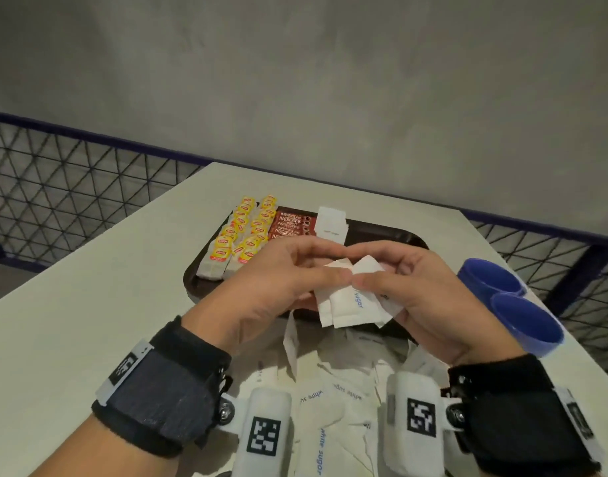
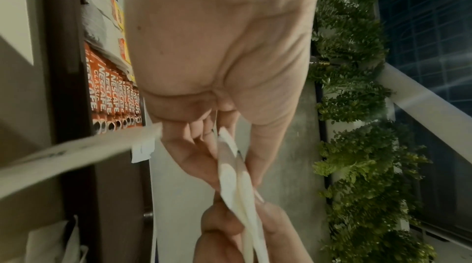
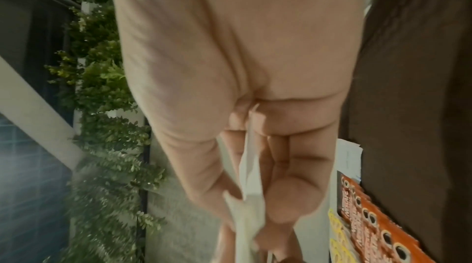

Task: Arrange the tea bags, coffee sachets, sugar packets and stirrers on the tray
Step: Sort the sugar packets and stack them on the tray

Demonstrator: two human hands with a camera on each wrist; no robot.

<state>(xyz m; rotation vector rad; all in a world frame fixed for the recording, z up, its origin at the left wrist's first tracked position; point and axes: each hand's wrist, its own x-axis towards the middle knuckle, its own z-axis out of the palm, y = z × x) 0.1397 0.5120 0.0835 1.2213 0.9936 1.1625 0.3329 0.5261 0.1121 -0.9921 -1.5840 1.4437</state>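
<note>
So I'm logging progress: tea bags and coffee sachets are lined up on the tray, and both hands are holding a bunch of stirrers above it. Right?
Not quite. The head view shows the left hand and right hand holding white sugar packets, not stirrers. The rest holds: tea bags and coffee sachets are lined up on the tray.

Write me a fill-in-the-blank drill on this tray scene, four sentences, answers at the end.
Both hands hold white paper ____ packets above the dark brown plastic tray.
The yellow-labelled tea bags lie in ____ rows.
The red coffee sachets lie directly to the ____ of the tea bags.
The two stacked plastic cups at the table's right edge are ____.

Missing words: sugar; two; right; blue
</note>
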